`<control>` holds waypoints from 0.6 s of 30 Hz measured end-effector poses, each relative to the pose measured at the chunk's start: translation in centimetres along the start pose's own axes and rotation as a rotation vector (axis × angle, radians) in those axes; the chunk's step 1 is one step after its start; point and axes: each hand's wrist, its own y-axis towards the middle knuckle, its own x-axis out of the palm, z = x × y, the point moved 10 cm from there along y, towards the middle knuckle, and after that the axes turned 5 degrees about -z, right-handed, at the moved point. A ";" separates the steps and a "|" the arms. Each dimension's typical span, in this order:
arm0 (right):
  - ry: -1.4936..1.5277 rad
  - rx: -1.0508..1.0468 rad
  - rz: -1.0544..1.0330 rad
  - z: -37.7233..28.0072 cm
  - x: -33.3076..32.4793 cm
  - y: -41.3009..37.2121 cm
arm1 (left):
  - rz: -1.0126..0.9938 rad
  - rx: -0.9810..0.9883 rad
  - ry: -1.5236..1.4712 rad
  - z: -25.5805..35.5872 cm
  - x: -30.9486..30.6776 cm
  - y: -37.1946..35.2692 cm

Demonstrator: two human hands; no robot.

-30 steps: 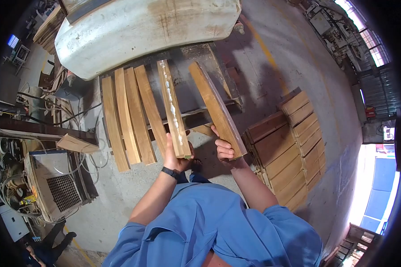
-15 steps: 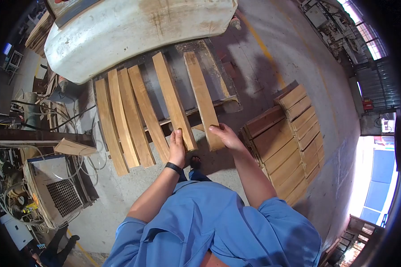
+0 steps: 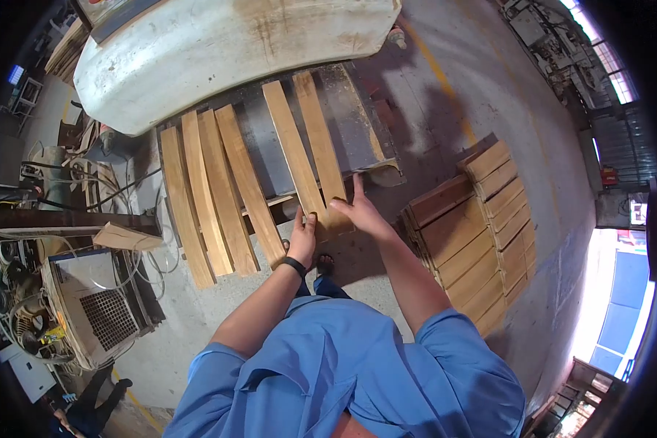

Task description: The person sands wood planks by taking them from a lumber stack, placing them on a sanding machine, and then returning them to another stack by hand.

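Note:
Two long wooden boards lie close together on the table, converging at their near ends, which stick out over its edge toward me. My left hand (image 3: 304, 235) grips the near end of the left board (image 3: 290, 135), thumb on top and fingers at its left side. My right hand (image 3: 362, 213) is at the near end of the right board (image 3: 318, 135), thumb on its upper face and index finger stretched along its outer edge; the other fingers are mostly hidden. Left of these, several similar boards (image 3: 237, 171) lie side by side with gaps between some of them.
A dark metal table (image 3: 350, 139) carries the boards beneath a large whitish machine cover (image 3: 219, 62). Stacked wooden pieces (image 3: 463, 255) stand low at my right. On the left are a box with a grille (image 3: 95, 306), hoses and a loose wood block (image 3: 128, 238). A person's legs (image 3: 98, 398) show lower left.
The right board has shifted left at its near end, and the gap between the two boards has narrowed. Both hands have come closer together; my right index finger is now extended.

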 end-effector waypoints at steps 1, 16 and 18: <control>-0.127 0.050 0.057 -1.8 -0.8 -0.6 | 0.024 -0.006 0.099 -0.7 -0.7 0.7; -0.869 -0.608 0.031 -9.2 6.1 -0.7 | 0.013 0.225 0.276 10.4 -2.9 -4.7; -0.951 -0.602 0.058 -10.4 6.4 2.2 | 0.036 0.295 0.366 12.6 -4.6 -6.3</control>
